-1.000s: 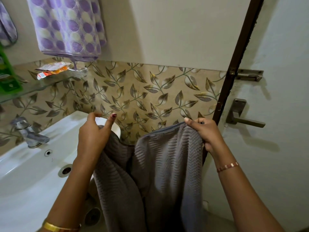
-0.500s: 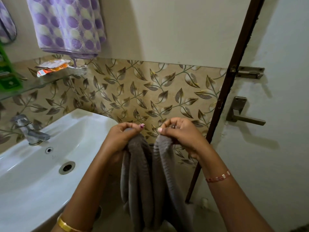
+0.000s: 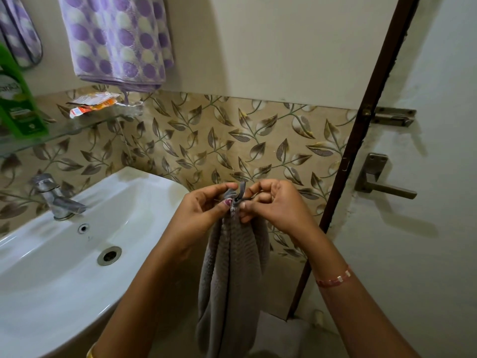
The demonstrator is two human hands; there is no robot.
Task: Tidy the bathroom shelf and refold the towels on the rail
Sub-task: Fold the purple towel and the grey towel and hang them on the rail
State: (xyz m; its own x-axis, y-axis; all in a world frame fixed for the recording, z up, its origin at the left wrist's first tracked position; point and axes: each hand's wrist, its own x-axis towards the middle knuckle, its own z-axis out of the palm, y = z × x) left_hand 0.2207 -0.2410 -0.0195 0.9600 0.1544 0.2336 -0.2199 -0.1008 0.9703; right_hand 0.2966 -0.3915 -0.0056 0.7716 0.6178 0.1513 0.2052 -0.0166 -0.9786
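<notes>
A grey ribbed towel (image 3: 232, 275) hangs folded lengthwise in front of me, right of the basin. My left hand (image 3: 204, 213) and my right hand (image 3: 273, 205) meet at its top edge, each pinching a corner, with a small grey loop sticking up between the fingers. A purple and white spotted towel (image 3: 116, 40) hangs on the wall at upper left, its rail out of view. Below it a glass shelf (image 3: 64, 130) carries a green bottle (image 3: 18, 99) and crumpled orange and white sachets (image 3: 95, 104).
A white basin (image 3: 64, 254) with a chrome tap (image 3: 56, 200) fills the lower left. Leaf-patterned tiles cover the wall behind. To the right stands a white door (image 3: 426, 228) with a dark frame edge (image 3: 356, 140), lever handle (image 3: 384, 184) and bolt (image 3: 392, 117).
My hands came together from a wide spread, bringing the towel's two top corners together, so it now hangs as a narrow fold. The view shifted slightly.
</notes>
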